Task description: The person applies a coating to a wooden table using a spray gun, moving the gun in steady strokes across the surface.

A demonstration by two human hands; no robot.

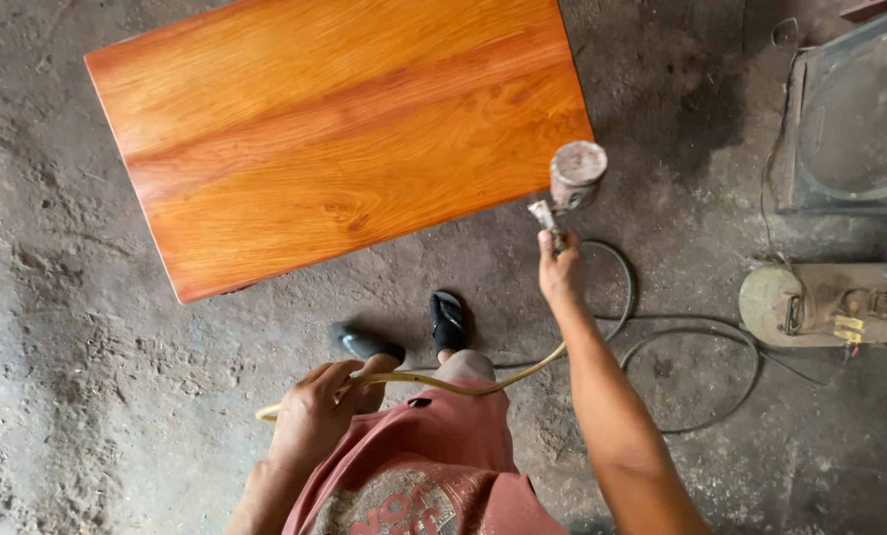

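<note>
A glossy orange-brown wooden tabletop (334,129) stands on the dirt floor in front of me. My right hand (560,272) grips a spray gun (567,193) with a dirty metal cup on top, held just off the table's near right corner. A yellowish air hose (483,384) runs from the gun back across my body. My left hand (317,411) is closed around that hose near my waist. My feet in black sandals (448,322) stand close to the table's near edge.
Grey, uneven dirt floor all around. At the right stand a metal machine with a round drum (855,119) and a motor unit (830,307). Black cables (701,342) loop on the floor beside my right arm.
</note>
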